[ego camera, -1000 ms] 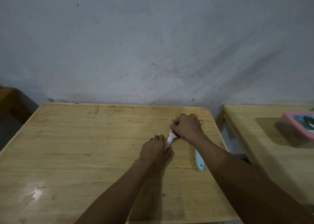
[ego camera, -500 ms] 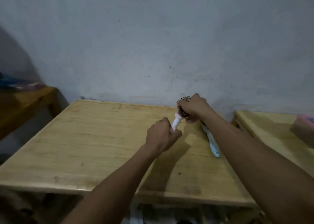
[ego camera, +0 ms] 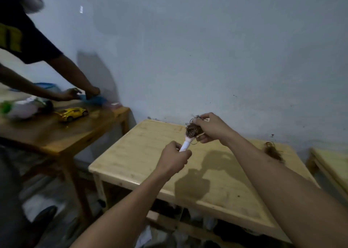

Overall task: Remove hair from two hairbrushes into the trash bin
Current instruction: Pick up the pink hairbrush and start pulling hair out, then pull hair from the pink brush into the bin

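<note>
L hand [ego camera: 172,161] grips hairbrush [ego camera: 189,137] handle; R hand [ego camera: 211,128] pinches hair [ego camera: 195,120] (above table [ego camera: 135,159]).

Wooden tables [ego camera: 131,153] against grey wall [ego camera: 207,50]

Head view: forward-down over table [ego camera: 131,165], wall close behind.

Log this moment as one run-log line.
left hand: grips white hairbrush handle | right hand: pinching hair at brush head | bin: not visible | second hair-covered brush: on table
</note>
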